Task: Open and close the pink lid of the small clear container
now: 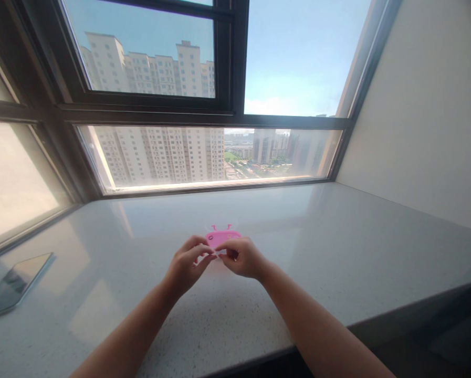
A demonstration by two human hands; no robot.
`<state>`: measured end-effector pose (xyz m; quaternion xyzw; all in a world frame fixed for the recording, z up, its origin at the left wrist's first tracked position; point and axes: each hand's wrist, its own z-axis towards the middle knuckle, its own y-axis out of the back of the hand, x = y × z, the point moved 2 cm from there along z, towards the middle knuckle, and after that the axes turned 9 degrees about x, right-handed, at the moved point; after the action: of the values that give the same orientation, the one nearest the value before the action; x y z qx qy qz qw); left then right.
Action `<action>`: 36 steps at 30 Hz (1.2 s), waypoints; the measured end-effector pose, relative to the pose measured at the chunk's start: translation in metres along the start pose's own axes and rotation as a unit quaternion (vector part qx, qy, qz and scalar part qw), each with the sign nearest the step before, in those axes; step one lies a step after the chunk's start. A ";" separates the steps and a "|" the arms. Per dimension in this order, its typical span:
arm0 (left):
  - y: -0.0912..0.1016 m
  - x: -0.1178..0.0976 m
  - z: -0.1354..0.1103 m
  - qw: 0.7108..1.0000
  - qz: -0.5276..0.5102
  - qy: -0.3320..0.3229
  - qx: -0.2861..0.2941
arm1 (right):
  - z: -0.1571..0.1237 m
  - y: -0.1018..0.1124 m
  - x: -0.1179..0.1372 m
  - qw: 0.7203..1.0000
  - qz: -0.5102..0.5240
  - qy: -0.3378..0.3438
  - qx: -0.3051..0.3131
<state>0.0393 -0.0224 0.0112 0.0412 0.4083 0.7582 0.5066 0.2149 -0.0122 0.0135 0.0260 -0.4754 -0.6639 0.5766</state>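
Observation:
A small pink plastic toy (220,237) with two little prongs on top sits between my two hands over the grey stone counter (337,252). My left hand (186,265) has its fingers curled and pinched against the toy's lower left side. From the right, my right hand (241,257) closes its fingers on the toy's lower right edge. Both hands meet at the toy's front, hiding its lower part.
A dark phone or tablet (12,283) lies flat at the counter's left edge. A large window (219,105) with dark frames runs along the back and left. A white wall (424,115) borders the right side. The counter's front edge (396,315) drops off at lower right.

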 end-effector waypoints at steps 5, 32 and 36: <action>-0.001 0.001 0.000 1.000 -0.004 0.000 0.000 | 0.001 0.000 -0.001 1.000 -0.004 0.004 -0.003; -0.003 0.001 0.000 1.000 -0.006 -0.010 0.015 | 0.001 0.000 -0.003 0.999 -0.023 -0.026 -0.009; -0.003 0.000 0.000 1.000 -0.006 -0.009 0.014 | 0.001 -0.001 -0.005 0.999 -0.025 -0.029 -0.012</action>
<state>0.0414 -0.0220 0.0096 0.0527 0.4142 0.7492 0.5141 0.2152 -0.0077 0.0105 0.0119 -0.4833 -0.6839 0.5464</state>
